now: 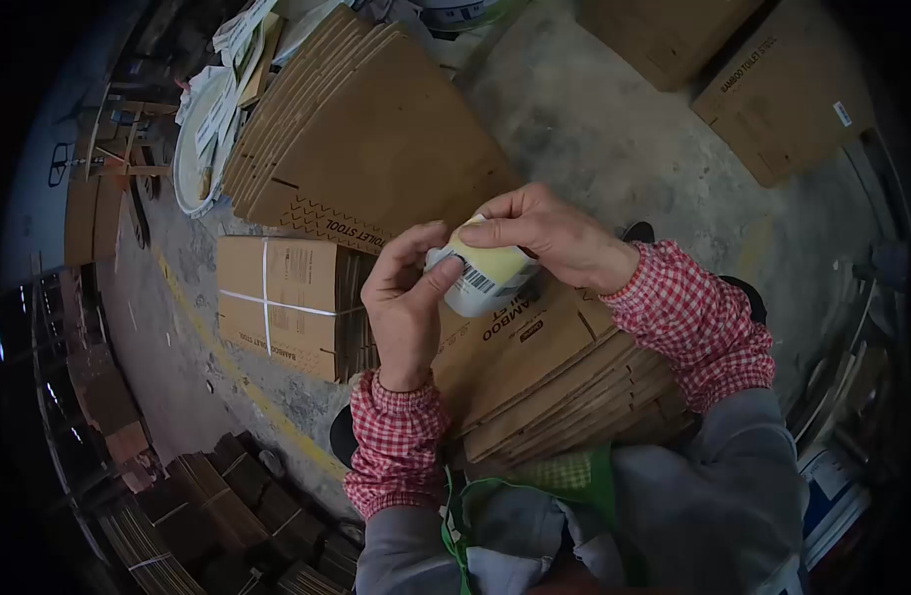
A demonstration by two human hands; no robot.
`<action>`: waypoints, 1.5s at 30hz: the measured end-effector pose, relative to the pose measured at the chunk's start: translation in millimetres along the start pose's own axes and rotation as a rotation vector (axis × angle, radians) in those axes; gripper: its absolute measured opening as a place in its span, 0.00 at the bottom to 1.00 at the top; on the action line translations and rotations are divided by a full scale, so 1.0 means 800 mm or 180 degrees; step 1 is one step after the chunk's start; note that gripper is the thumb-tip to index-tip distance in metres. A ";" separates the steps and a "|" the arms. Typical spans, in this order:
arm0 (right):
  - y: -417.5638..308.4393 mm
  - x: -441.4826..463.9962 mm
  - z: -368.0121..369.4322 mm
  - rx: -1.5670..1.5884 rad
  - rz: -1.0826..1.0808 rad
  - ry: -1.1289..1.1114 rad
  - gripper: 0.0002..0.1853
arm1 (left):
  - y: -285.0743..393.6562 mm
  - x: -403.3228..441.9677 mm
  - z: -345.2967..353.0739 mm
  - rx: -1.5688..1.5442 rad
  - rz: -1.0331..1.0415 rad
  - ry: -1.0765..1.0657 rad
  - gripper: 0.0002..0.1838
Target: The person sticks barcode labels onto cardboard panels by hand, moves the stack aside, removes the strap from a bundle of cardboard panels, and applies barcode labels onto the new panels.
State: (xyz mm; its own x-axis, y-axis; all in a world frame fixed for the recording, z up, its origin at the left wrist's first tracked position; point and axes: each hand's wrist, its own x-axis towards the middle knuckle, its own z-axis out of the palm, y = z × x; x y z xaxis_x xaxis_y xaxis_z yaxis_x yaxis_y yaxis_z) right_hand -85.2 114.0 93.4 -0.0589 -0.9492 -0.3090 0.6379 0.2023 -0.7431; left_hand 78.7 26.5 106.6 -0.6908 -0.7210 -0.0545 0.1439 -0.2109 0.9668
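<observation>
Between my hands is a roll of white barcode labels (472, 294), with a yellowish backing strip showing at its top. My left hand (404, 297) grips the roll from the left, thumb near the printed barcode. My right hand (555, 238) pinches the upper edge of the roll with thumb and fingertips. Below the roll lies a stack of flat cardboard boxes (565, 342) printed with "BAMBOO". What the fingertips behind the roll do is hidden.
A leaning stack of flattened cartons (376, 139) stands ahead, beside a strapped carton bundle (277, 307). A round tub (193, 164) with papers is at the far left. More cartons (788, 94) lie at upper right, and dark strapped bundles (227, 506) at lower left.
</observation>
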 end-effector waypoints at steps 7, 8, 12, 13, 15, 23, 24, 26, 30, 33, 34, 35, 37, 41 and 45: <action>0.000 0.000 -0.008 -0.0993 -0.0388 -0.0116 0.11 | 0.021 -0.001 0.004 0.0536 -0.0443 -0.0311 0.12; -0.001 0.001 -0.007 -0.0982 -0.0378 -0.0125 0.11 | 0.022 -0.001 0.004 0.0464 -0.0510 -0.0332 0.11; 0.003 0.005 -0.012 -0.1496 -0.0433 0.0007 0.11 | 0.029 0.001 0.004 0.0852 -0.0805 -0.0271 0.09; 0.005 0.005 -0.013 -0.1634 -0.0501 0.0017 0.12 | 0.030 0.002 0.006 0.0863 -0.0742 -0.0314 0.10; 0.007 0.004 -0.012 -0.1522 -0.0534 -0.0031 0.12 | 0.035 0.002 0.007 0.1021 -0.0712 -0.0443 0.11; 0.010 0.003 -0.012 -0.0818 -0.0413 -0.0206 0.13 | 0.040 -0.009 0.014 0.1505 -0.0576 -0.0368 0.12; 0.010 0.003 -0.012 -0.0853 -0.0401 -0.0176 0.13 | 0.037 -0.011 0.014 0.1474 -0.0546 -0.0231 0.11; 0.011 0.002 -0.012 -0.0892 -0.0389 -0.0133 0.13 | 0.027 -0.012 0.010 0.1434 -0.0516 -0.0106 0.10; 0.015 0.004 -0.014 -0.0733 -0.0359 -0.0086 0.13 | 0.003 -0.012 -0.010 0.1133 -0.0011 -0.0355 0.08; 0.016 0.006 -0.015 -0.0602 -0.0369 0.0034 0.13 | 0.006 -0.013 -0.003 0.1283 0.0279 -0.0336 0.08; 0.016 0.008 -0.015 -0.0542 -0.0383 0.0076 0.13 | 0.011 -0.013 0.001 0.1315 0.0320 -0.0213 0.08; 0.017 0.009 -0.016 -0.0540 -0.0385 0.0064 0.13 | 0.015 -0.010 0.003 0.1325 0.0325 -0.0205 0.08; 0.020 0.011 -0.019 -0.0664 -0.0370 -0.0045 0.13 | 0.019 -0.002 0.006 0.2014 0.0575 -0.0444 0.10; 0.021 0.010 -0.021 -0.0672 -0.0344 -0.0013 0.13 | 0.017 0.002 -0.004 0.2579 0.0911 -0.0785 0.12; 0.019 0.009 -0.020 -0.0463 -0.0337 -0.0056 0.13 | 0.002 0.006 -0.005 0.3058 0.1804 -0.0814 0.11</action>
State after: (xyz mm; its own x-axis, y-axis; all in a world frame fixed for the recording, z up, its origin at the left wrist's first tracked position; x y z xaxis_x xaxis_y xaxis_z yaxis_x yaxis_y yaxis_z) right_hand -87.9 114.1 70.3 -0.1057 -0.9708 -0.2152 0.5110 0.1326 -0.8493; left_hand 78.1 20.2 106.8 -0.8391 -0.3728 0.3962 -0.0444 0.7728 0.6332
